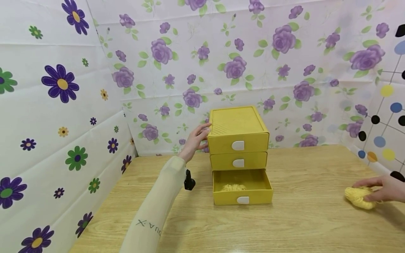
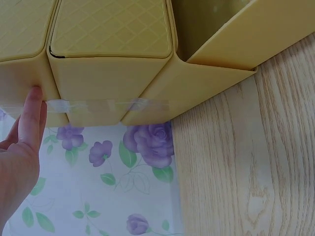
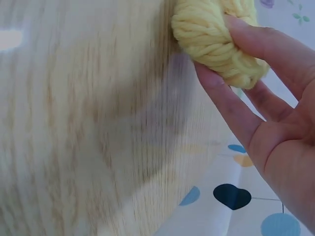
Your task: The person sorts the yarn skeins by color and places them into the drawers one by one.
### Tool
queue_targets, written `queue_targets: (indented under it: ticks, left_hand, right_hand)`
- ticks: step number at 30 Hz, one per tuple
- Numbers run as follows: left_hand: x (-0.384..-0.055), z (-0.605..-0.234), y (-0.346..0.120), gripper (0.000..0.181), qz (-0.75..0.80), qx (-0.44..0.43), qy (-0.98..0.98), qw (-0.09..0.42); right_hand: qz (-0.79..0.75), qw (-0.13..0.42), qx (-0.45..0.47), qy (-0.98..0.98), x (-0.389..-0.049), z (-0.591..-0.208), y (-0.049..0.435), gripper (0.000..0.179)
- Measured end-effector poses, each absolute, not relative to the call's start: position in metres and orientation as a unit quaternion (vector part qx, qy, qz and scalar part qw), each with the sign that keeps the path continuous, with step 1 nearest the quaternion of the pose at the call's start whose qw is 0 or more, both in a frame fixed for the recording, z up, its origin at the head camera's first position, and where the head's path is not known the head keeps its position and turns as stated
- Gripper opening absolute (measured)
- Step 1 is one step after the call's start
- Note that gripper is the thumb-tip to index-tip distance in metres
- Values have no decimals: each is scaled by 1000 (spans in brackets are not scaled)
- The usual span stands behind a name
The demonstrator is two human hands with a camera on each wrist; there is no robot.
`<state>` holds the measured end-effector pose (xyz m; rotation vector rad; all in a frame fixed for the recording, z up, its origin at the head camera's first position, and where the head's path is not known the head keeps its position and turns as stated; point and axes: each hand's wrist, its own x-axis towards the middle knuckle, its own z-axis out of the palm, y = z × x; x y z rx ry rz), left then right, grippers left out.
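Note:
A yellow drawer unit point(image 1: 238, 121) with three stacked drawers and white pull tabs stands on the wooden table. Its bottom drawer point(image 1: 243, 197) is pulled out, and a yellow yarn bundle point(image 1: 234, 187) lies inside. My left hand point(image 1: 197, 141) touches the unit's left side near the top; in the left wrist view its fingertips point(image 2: 35, 93) rest against the side wall. Far to the right, my right hand point(image 1: 384, 189) pinches another skein of yellow yarn point(image 1: 359, 197) between thumb and fingers, at the tabletop. The right wrist view shows this skein point(image 3: 216, 42) close up.
The wooden table point(image 1: 303, 225) runs around the unit. Behind it hangs a rose-patterned sheet point(image 1: 235, 66); a daisy-patterned sheet point(image 1: 60, 116) borders the left, and a dotted sheet point(image 1: 384, 140) the right. A black device point(image 1: 189, 181) sits on the left wrist.

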<state>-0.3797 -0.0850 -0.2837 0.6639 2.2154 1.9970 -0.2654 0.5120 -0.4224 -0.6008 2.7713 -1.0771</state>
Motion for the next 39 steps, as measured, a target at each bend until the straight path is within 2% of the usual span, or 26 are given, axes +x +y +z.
queue_targets:
  ticks: [4, 10, 20, 31, 39]
  left_hand:
    - [-380, -284, -84, 45, 654, 221, 722, 44]
    - [-380, -284, -84, 45, 660, 219, 717, 46]
    - [-381, -285, -84, 46, 656, 213, 723, 38]
    - [-382, -285, -84, 45, 653, 217, 724, 39]
    - [-399, -299, -84, 43, 656, 206, 726, 19]
  right_hand:
    - [-327, 32, -140, 934, -265, -416, 500, 31]
    - [-324, 17, -117, 939, -270, -409, 485, 39]
    - [-315, 12, -77, 946, -273, -388, 450, 65]
    - [-374, 22, -120, 919, -279, -375, 419, 59]
    - [-403, 40, -152, 902, -287, -369, 396, 53]
